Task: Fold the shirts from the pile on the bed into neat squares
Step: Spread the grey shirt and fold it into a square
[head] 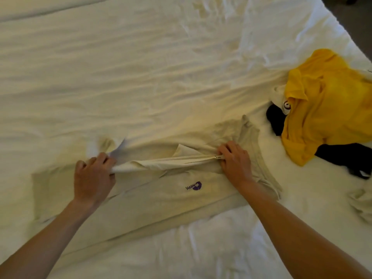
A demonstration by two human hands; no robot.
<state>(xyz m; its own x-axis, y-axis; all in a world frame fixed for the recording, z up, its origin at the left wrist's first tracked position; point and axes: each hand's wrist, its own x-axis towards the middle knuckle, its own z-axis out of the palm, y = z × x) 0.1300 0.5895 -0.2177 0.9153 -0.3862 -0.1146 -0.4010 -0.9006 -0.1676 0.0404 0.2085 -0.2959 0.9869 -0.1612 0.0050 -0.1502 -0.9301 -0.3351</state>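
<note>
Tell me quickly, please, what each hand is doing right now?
Left hand: closed, gripping a raised fold of the cream shirt.
Right hand: closed, pinching the same fold near the collar.

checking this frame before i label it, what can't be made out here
Head view only:
- Cream shirt: far half merges with the bed sheet; fabric by the left hand is motion-blurred.
- Yellow shirt: cut off by the right edge.
- Black garment: mostly under the yellow shirt.
- Right hand: fingertips buried in the fold.

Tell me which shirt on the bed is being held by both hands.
The cream shirt with the purple logo, spread flat; the left hand and right hand pinch its fold. The yellow shirt and black garment lie untouched.
</note>
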